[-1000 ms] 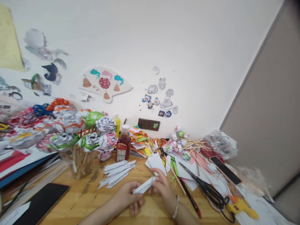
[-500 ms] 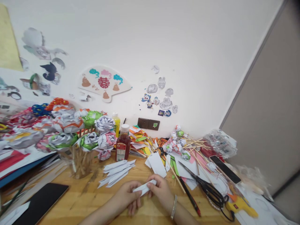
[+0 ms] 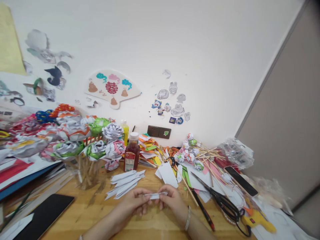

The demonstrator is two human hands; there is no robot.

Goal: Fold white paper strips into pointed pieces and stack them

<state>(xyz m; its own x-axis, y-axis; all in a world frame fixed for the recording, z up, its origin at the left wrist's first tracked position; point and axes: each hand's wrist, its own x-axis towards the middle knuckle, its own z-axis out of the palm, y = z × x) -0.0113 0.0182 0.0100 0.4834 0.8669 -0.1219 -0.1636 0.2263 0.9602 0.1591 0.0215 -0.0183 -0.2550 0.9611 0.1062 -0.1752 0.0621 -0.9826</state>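
Note:
A narrow folded strip of white paper [image 3: 154, 196] is held level between both hands, just above the wooden table. My left hand [image 3: 137, 202] pinches its left end between thumb and fingers. On the other end, my right hand [image 3: 170, 199] grips it the same way, thumb in front. The fingers hide both ends of the strip. Right behind my left hand lies a stack of folded white paper pieces [image 3: 125, 183]. Loose white paper cards [image 3: 168, 175] lie beyond my right hand.
Paper flowers on sticks stand in a clear jar [image 3: 86, 173] at left, beside a red-brown bottle [image 3: 131, 153]. A black phone [image 3: 46, 215] lies front left. To the right are a pencil [image 3: 203, 210], black scissors [image 3: 220, 200], a yellow glue gun [image 3: 258, 222] and another phone [image 3: 240, 181].
The paper strip has turned from slanting upward to the right to nearly level and shows a narrower face. My right hand has shifted slightly, and both hands keep their hold.

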